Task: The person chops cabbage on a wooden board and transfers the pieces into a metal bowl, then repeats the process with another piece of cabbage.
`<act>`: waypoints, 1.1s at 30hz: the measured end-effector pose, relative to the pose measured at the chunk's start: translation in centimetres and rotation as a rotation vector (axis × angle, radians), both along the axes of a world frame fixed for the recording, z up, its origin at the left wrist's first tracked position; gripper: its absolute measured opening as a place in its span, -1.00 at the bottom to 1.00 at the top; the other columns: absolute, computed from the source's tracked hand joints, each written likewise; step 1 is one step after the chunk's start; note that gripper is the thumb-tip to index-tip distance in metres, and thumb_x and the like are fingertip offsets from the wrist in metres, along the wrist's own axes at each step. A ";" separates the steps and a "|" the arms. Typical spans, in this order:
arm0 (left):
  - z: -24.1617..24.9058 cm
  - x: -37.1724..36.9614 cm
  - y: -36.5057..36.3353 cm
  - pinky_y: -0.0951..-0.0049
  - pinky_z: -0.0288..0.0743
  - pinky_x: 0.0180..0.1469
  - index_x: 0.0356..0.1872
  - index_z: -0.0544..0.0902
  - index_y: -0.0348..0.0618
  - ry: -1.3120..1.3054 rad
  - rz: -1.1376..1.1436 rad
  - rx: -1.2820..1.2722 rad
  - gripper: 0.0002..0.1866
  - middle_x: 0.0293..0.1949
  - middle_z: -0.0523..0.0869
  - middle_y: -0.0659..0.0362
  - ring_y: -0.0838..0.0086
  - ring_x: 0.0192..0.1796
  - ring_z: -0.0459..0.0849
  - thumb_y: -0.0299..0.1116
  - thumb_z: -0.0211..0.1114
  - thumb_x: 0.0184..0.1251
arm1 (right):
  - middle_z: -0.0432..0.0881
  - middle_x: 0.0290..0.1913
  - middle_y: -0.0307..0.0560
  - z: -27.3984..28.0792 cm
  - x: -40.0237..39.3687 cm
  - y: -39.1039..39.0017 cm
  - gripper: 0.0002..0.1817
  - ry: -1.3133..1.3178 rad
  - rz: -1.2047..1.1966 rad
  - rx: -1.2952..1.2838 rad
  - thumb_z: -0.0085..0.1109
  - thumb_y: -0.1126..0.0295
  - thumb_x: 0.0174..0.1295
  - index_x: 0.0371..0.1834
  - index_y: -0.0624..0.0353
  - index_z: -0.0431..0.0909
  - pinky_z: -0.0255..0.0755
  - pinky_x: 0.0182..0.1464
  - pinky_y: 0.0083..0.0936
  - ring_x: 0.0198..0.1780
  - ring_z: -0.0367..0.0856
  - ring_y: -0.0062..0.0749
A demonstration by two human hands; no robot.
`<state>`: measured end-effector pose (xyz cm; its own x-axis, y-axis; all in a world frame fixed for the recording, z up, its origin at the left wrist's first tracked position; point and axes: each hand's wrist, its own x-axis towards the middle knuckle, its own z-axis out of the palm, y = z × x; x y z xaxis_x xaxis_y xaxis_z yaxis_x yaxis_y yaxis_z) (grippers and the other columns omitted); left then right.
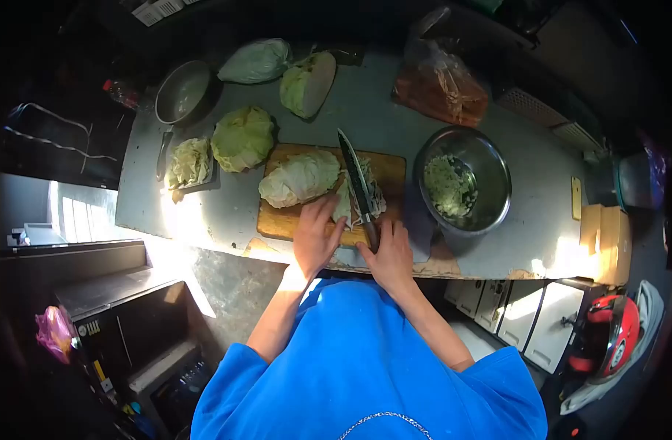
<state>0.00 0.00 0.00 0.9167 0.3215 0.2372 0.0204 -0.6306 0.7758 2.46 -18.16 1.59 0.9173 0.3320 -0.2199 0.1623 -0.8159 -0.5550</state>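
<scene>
A wooden cutting board (277, 222) lies at the table's front edge, with a large piece of pale cabbage (299, 178) on its left half. My left hand (317, 233) rests at the cabbage's lower right side, fingers apart, near a loose leaf piece (343, 204). The fingers of my right hand (389, 253) are closed around the black handle of a knife (356, 176), whose blade points away from me over the board. Shredded cabbage (377, 198) lies beside and partly under the blade. To the right, a steel bowl (490, 209) holds chopped cabbage (449, 187).
Left of the board are a whole cabbage (242, 139) and a tray of cabbage pieces (188, 163). Farther back stand an empty-looking bowl (183, 93), a wrapped bundle (255, 61), a cut cabbage (307, 84) and a plastic bag of orange-brown contents (442, 88). A phone-like yellow object (575, 198) lies right.
</scene>
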 end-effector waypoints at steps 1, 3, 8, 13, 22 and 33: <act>0.0 0.4 0.0 0.21 0.54 0.17 0.17 0.69 -0.21 -0.026 -0.080 0.117 -0.58 0.09 0.72 -0.02 0.11 0.13 0.62 -0.31 0.44 0.31 | 0.47 0.16 0.22 -0.2 -0.1 -0.2 -0.39 -0.023 -0.032 0.059 0.36 0.25 0.23 0.30 0.26 0.40 0.51 0.08 0.02 0.19 0.51 0.20; -0.9 0.3 1.5 0.18 0.53 0.15 0.16 0.70 -0.22 -0.054 -0.176 0.232 -0.57 0.04 0.75 0.00 0.10 0.07 0.63 -0.32 0.45 0.29 | 0.49 0.11 0.24 -0.8 -0.7 1.0 -0.43 -0.045 -0.081 0.115 0.32 0.30 0.26 0.30 0.26 0.42 0.48 0.11 -0.01 0.13 0.54 0.23; -1.7 -0.2 3.1 0.17 0.52 0.16 0.15 0.70 -0.23 0.017 -0.314 0.268 -0.57 0.10 0.72 0.02 0.07 0.12 0.62 -0.29 0.45 0.28 | 0.52 0.05 0.26 0.1 -1.6 1.6 -0.59 -0.111 -0.222 0.262 0.12 0.35 0.38 0.22 0.33 0.46 0.49 0.06 -0.08 0.02 0.59 0.21; -1.5 0.3 3.7 0.13 0.46 0.23 0.13 0.71 -0.24 -0.049 -0.371 0.292 -0.58 0.15 0.71 0.00 0.06 0.19 0.61 -0.29 0.44 0.30 | 0.56 -0.29 0.05 -0.3 -3.3 1.5 -0.64 -0.019 -0.352 0.397 0.07 0.31 0.46 0.19 0.30 0.47 0.51 -0.17 -0.28 -0.29 0.63 -0.11; -3.6 0.4 4.4 0.15 0.44 0.22 0.14 0.67 -0.28 -0.102 -0.442 0.256 -0.63 0.20 0.68 0.00 0.10 0.27 0.60 -0.39 0.38 0.35 | 0.58 -0.53 -0.06 3.4 -7.9 2.1 -0.64 0.540 -0.453 0.540 -0.07 0.13 0.63 -0.01 0.24 0.52 0.46 -0.33 -0.37 -0.51 0.61 -0.35; -4.0 0.2 3.6 0.20 0.35 0.29 0.18 0.67 -0.23 -0.062 -0.385 0.352 -0.63 0.24 0.70 0.10 0.31 0.34 0.59 -0.36 0.36 0.40 | 0.63 -0.46 0.22 1.2 -11.1 4.1 -0.70 0.355 -0.494 0.428 -0.05 0.19 0.61 -0.08 0.23 0.50 0.48 -0.31 -0.13 -0.33 0.67 0.29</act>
<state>0.24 3.64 -4.04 0.9335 -0.1445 0.3282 -0.3034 -0.8060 0.5082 -8.65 -14.09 2.78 0.8796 0.0223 -0.4752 -0.4162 -0.4476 -0.7914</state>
